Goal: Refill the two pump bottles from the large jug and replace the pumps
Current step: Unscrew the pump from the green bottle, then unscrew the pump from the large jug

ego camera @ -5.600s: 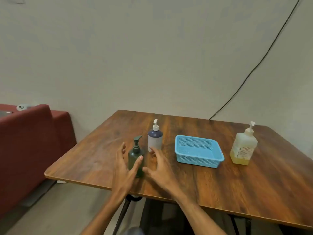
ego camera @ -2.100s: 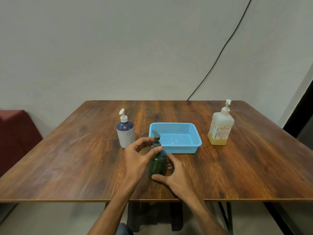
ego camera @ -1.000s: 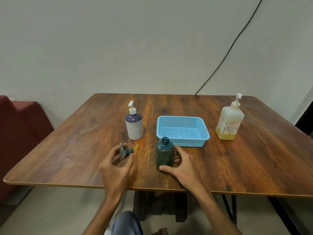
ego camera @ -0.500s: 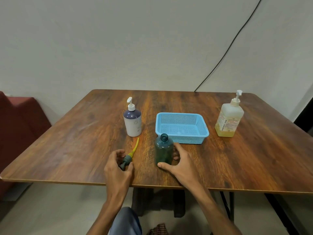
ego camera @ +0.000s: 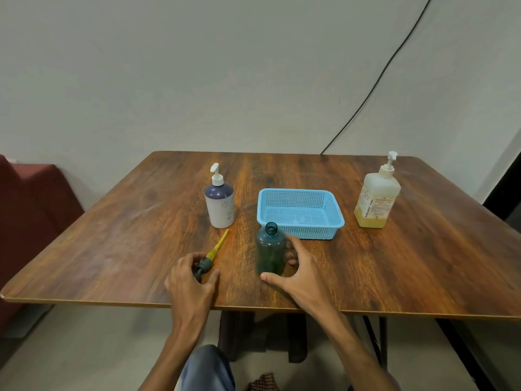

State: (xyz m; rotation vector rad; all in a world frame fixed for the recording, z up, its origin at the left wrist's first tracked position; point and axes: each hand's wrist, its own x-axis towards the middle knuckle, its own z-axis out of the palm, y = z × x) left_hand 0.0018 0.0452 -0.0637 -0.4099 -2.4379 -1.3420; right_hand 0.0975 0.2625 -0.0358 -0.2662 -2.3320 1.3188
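Observation:
A small dark green bottle stands upright near the table's front, its neck uncapped. My right hand curls round its right side, thumb at its base. The green pump with its yellow tube lies flat on the wood to the left, and my left hand holds its head with curled fingers. A white and purple pump bottle stands behind, pump on. The large pale jug with yellow liquid at the bottom stands at the far right, its pump fitted.
A light blue mesh basket sits on the wooden table just behind the green bottle. A dark red seat is left of the table. A black cable runs down the wall.
The pump came off the green bottle in my left hand and went down onto the table to the left. My right hand stayed on the bottle.

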